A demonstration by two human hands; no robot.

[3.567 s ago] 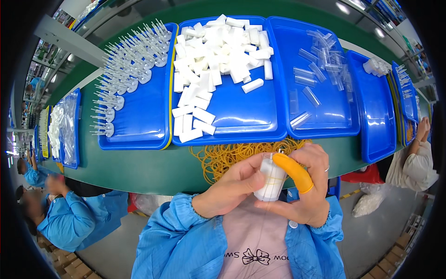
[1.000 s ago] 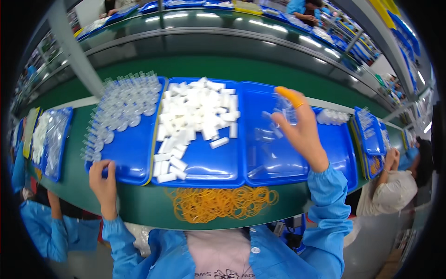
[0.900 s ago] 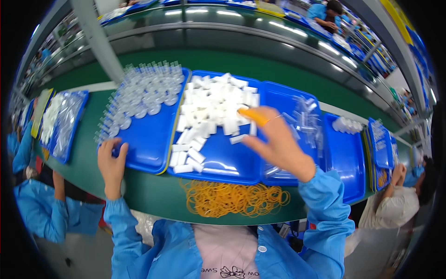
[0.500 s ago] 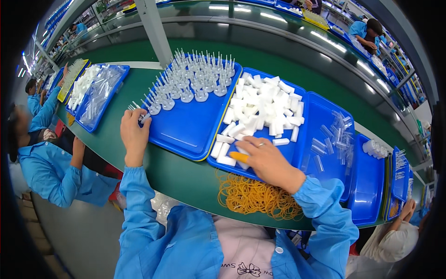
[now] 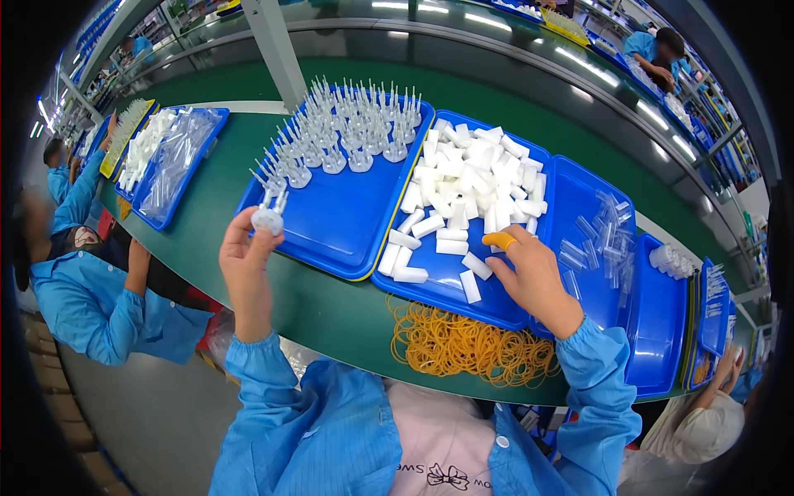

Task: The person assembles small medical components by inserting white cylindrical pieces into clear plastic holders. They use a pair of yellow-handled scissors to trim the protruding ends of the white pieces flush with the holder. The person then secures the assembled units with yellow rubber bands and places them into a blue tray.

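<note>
Here, clear pronged piece (image 5: 268, 219) pinched between thumb and fingers of left hand (image 5: 247, 266), above near-left corner of blue tray (image 5: 327, 236), prongs pointing away. Right hand (image 5: 533, 273) nearer white blocks (image 5: 471, 178): thumb and finger in orange cot (image 5: 499, 240) parted, nothing seen between; 1 loose block (image 5: 477, 265) just left of thumb, long axis far-left to near-right. Pink shirt (image 5: 426, 417): dark lettering (image 5: 409, 469), bow print (image 5: 447, 477).

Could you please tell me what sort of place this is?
Probably a factory assembly line: blue trays hold white pieces and clear tubes on a green table, and another person wears a matching blue jacket.
</note>
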